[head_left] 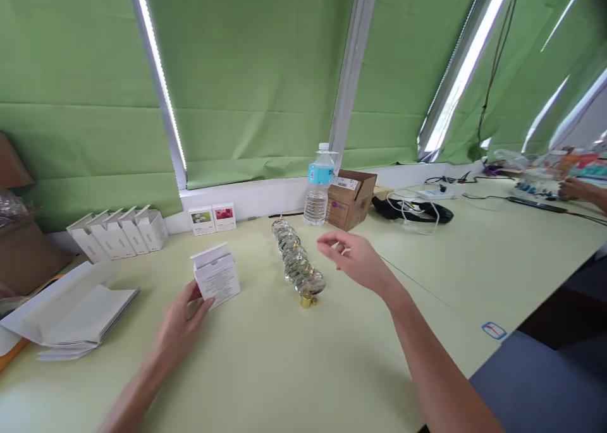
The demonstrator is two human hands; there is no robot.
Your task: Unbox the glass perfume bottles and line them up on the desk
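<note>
My left hand (187,316) grips a small white box (218,275) by its lower left edge, thumb in front. The box stands tilted on the table, its top flap raised and small print on the face toward me. My right hand (348,256) is in the air just right of a row of shiny clear glass bottles (294,259) with gold-coloured necks. Its fingers are loosely bent, with a gap to the thumb, and nothing shows in them. A gold-coloured cap (306,300) is at the near end of the row, beside a smaller gold piece (314,301).
Several white boxes with raised flaps (118,234) line the back left. Two small picture boxes (212,219), a water bottle (317,193) and a brown carton (351,199) stand along the wall. Folded white sheets (78,316) lie left. A co-worker's hand (576,188) shows far right.
</note>
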